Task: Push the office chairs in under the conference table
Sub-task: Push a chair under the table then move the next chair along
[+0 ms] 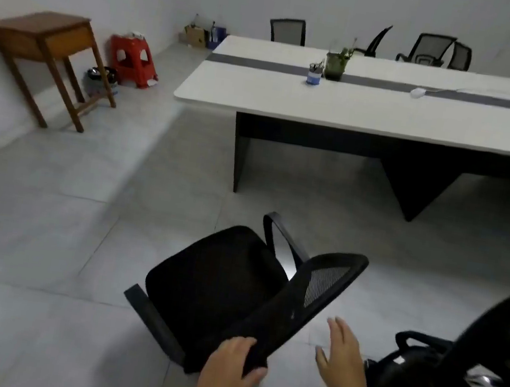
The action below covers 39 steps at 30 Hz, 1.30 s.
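A black mesh office chair (227,288) stands on the tiled floor in front of me, well short of the white conference table (373,111), its seat turned to the left. My left hand (229,370) grips the near end of its backrest top. My right hand (342,353) hovers open just right of the backrest, touching nothing. A second black office chair (468,371) stands at the lower right, partly cut off by the frame edge. Several more black chairs (288,30) stand behind the table's far side.
A wooden side table (46,39) stands against the left wall, with a red plastic stool (131,59) and a pot beside it. On the conference table are a pen cup (314,73), a potted plant (337,64) and a white mouse (418,92). Boxes sit in the far corner.
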### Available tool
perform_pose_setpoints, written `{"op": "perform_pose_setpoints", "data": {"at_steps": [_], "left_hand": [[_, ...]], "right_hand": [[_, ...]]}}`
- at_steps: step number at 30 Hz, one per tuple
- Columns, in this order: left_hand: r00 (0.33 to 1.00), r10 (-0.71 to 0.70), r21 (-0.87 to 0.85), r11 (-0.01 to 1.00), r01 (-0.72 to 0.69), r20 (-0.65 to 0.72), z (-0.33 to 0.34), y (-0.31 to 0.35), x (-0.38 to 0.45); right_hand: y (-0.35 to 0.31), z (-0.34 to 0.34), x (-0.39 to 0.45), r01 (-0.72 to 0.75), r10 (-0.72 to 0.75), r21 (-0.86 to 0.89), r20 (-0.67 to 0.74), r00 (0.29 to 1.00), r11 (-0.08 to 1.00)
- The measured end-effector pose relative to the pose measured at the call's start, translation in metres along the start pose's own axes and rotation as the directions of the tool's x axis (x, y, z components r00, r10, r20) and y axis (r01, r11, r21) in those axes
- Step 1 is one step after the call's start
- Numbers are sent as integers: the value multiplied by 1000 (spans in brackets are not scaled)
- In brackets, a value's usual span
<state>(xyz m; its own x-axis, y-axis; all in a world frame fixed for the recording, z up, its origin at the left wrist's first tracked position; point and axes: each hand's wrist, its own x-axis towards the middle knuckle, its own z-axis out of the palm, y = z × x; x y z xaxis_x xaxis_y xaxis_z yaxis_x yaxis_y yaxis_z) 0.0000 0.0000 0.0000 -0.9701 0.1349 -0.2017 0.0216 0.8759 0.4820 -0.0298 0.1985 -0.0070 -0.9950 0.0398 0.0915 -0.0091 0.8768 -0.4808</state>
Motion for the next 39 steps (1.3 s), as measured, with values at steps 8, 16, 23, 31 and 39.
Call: {"op": "perform_pose_setpoints", "data": {"at_steps": [8,16,23,31,39], "left_hand": [[995,1,317,948,-32,99,34,-11,4],[992,116,329,936,-123,40,15,-76,-31],[992,126,406,908,-106,-23,-14,-86,-60],[960,280,384,888,-255,-11,-7,-87,-40],[889,452,481,798,-364,-76,-24,-124,-8]], "right_hand": [[10,23,60,462,-251,-370,493,833,806],[-27,29,16,590,-529,-323,263,807,740],[-28,35,-7,600,-555,-237,233,799,764],[0,26,3,440,-392,-353,202,898,826],[-8,41,8,413,-411,-447,107,905,793]]}}
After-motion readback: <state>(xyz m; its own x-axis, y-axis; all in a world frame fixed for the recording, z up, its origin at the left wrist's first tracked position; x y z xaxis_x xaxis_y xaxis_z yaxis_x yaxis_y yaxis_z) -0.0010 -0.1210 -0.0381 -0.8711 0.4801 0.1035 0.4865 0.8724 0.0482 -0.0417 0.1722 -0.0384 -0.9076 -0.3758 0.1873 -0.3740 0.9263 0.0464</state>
